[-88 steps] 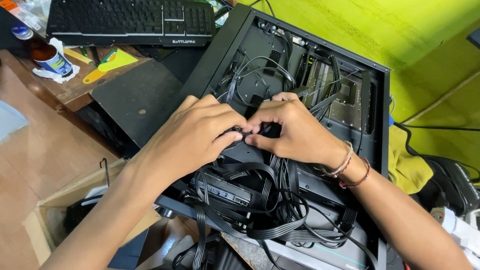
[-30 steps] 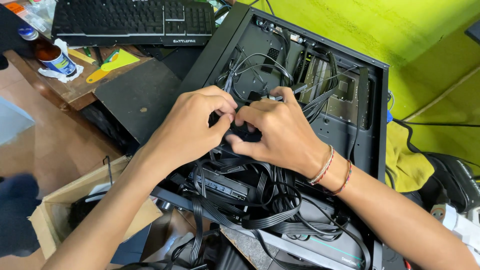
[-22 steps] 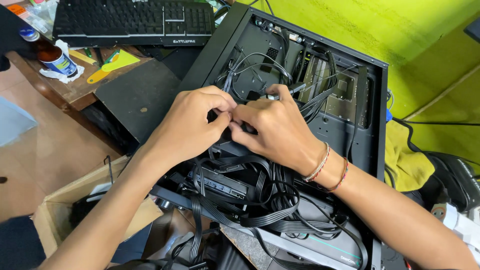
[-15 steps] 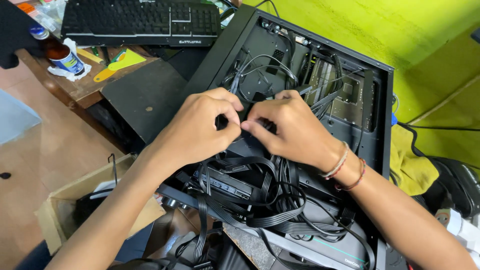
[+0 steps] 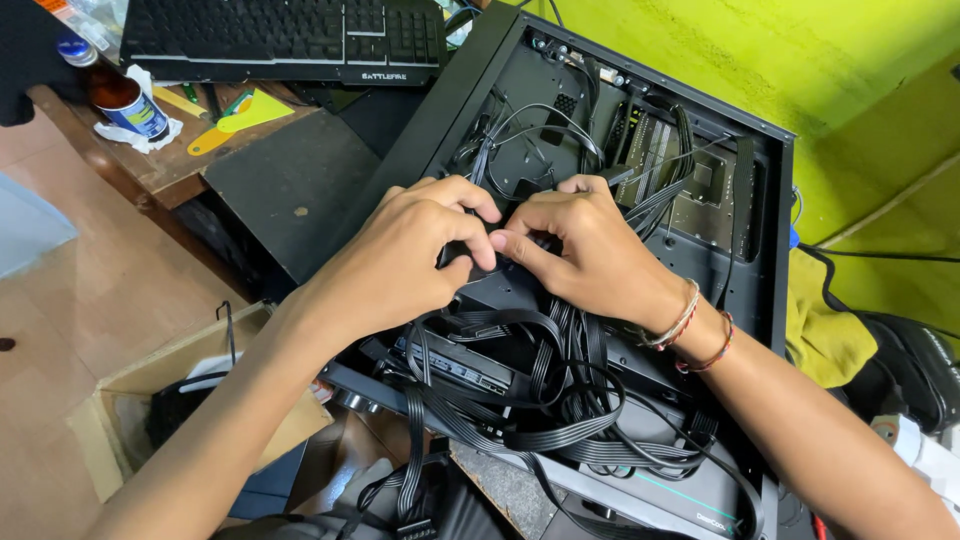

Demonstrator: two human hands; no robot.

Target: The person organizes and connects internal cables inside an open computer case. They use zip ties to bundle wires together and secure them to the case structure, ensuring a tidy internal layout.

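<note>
An open black computer case [image 5: 775, 250] lies on its side with a tangle of flat black cables [image 5: 545, 385] spilling from its lower half. My left hand [image 5: 405, 255] and my right hand [image 5: 590, 245] meet over the middle of the case. Both pinch a small black connector [image 5: 462, 252] on a cable, fingertips touching; most of the connector is hidden by my fingers. A black power supply unit [image 5: 455, 365] sits just below my hands among the cables. My right wrist wears thread bracelets.
A black keyboard [image 5: 280, 35] lies on a wooden desk [image 5: 150, 175] at upper left, beside a small can [image 5: 125, 100] and a yellow tool [image 5: 235, 120]. A cardboard box [image 5: 120, 400] stands on the floor at lower left. Yellow cloth [image 5: 825, 335] lies right of the case.
Both hands stay together over the case middle, shifting slightly while working the connector. The view has drifted a little; something dark passed at lower left and left the frame.
</note>
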